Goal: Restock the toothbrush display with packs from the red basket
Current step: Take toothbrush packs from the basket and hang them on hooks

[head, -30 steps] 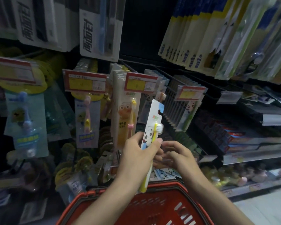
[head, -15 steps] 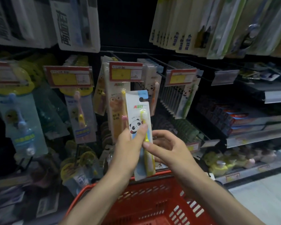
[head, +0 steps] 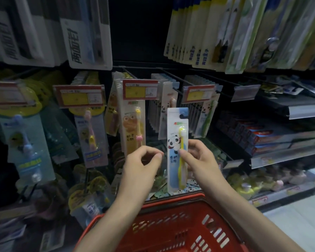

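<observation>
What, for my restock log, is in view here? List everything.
panda toothbrush pack: one, white and blue, held upright before the pegs
red basket: one, red, bottom centre below the hands
hanging panda packs: many, white, pegs behind the held pack
orange cartoon pack: one in front, orange, left-centre peg
price tags: several, red and yellow, peg ends
boxes: many, blue and red, right shelf
left hand: one, fingers curled, beside the pack, holding nothing
right hand: one, pinching the pack
</observation>
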